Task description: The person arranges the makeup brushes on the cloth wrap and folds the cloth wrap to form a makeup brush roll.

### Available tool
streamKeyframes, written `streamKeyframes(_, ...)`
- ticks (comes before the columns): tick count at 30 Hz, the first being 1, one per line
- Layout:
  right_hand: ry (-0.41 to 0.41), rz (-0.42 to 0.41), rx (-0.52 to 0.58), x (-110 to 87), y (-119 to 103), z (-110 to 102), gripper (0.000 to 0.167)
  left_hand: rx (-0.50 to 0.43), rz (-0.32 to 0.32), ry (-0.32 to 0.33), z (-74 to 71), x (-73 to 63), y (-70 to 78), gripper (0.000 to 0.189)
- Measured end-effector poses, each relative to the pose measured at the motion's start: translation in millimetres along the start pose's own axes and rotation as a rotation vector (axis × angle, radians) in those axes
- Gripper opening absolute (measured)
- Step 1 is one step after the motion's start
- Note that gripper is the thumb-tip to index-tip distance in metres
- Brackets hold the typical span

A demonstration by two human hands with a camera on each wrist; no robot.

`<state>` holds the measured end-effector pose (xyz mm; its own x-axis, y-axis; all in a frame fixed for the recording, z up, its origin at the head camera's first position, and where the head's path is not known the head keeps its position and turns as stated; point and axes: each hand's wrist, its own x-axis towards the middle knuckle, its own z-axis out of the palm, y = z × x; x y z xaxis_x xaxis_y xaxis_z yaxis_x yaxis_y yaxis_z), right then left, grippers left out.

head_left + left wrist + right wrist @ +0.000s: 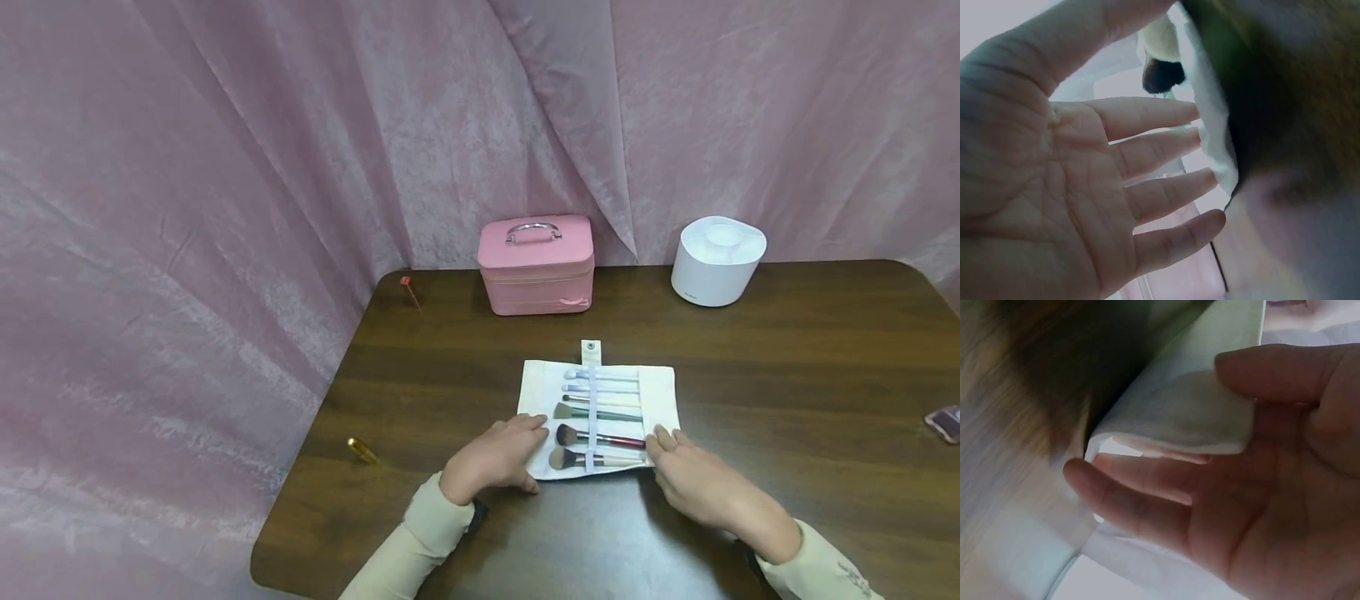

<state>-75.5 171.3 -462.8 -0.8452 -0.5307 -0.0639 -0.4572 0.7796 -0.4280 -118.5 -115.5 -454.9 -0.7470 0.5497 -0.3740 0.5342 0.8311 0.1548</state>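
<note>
A white makeup brush roll (658, 392) lies unrolled on the table, its snap tab (591, 350) pointing to the back. Several makeup brushes (611, 440) lie side by side in it under a pale strap. My left hand (498, 454) rests along the roll's left edge; in the left wrist view its fingers (1160, 194) are straight against the fabric edge (1207, 106). At the near right corner my right hand (701, 483) pinches the roll. The right wrist view shows the thumb on one face of the fabric (1172, 419), with fingers partly hidden behind it.
A pink cosmetic case (536, 271) and a white organizer (716, 262) stand at the back of the brown table (450, 367). A small red item (409, 292) and a gold tube (363, 451) lie to the left. Something dark purple (945, 423) is at the right edge.
</note>
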Motion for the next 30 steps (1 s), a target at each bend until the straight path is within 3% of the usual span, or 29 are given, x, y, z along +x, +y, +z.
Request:
streamKeyframes(3, -0.011, 0.002, 0.069, -1.9, 3.6, -5.8, 0.041, 0.0, -0.009, -0.003, -1.2, -0.2, 2.1, 0.073)
streamKeyframes(6, 0.002, -0.001, 0.123, -2.6, 7.6, -11.1, 0.041, 0.006, -0.004, 0.014, -3.0, -1.2, 4.2, 0.054)
streamKeyframes(9, 0.038, -0.03, 0.135, -0.4, 12.1, -14.4, 0.039, 0.013, 0.022, 0.053, -4.2, -2.6, 4.3, 0.031)
streamKeyframes(12, 0.061, -0.051, 0.15, 2.7, 16.7, -18.4, 0.036, 0.002, 0.058, 0.08, -6.8, -3.2, 2.1, 0.023)
streamKeyframes(16, 0.067, -0.053, 0.16, 6.5, 23.7, -23.1, 0.033, -0.051, 0.127, 0.078, -12.4, -0.7, -4.6, 0.02)
streamKeyframes(22, 0.104, -0.065, 0.15, 15.4, 30.9, -29.2, 0.023, -0.304, 0.138, 0.022, -19.0, 8.4, -18.5, 0.029)
streamKeyframes(25, 0.143, -0.088, 0.14, 19.6, 35.0, -32.6, 0.016, -0.358, 0.15, 0.048, -23.5, 13.3, -23.5, 0.034)
streamKeyframes(30, 0.174, -0.144, 0.134, 29.7, 40.4, -37.4, 0.011, -0.366, 0.157, 0.142, -28.3, 18.9, -32.5, 0.043)
